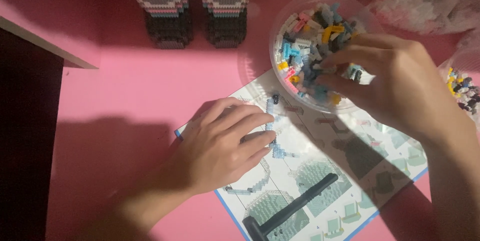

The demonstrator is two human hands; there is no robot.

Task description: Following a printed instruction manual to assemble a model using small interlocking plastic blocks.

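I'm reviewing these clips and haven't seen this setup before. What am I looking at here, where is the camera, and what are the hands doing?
There is one picture, from a camera worn on a person's head, looking down at a pink table. The left hand rests on an instruction sheet, touching a small pale blue brick piece. The right hand reaches into a clear bowl of tiny mixed-colour bricks; whether it grips one is hidden. A black tool lies on the sheet. A built brick figure stands behind.
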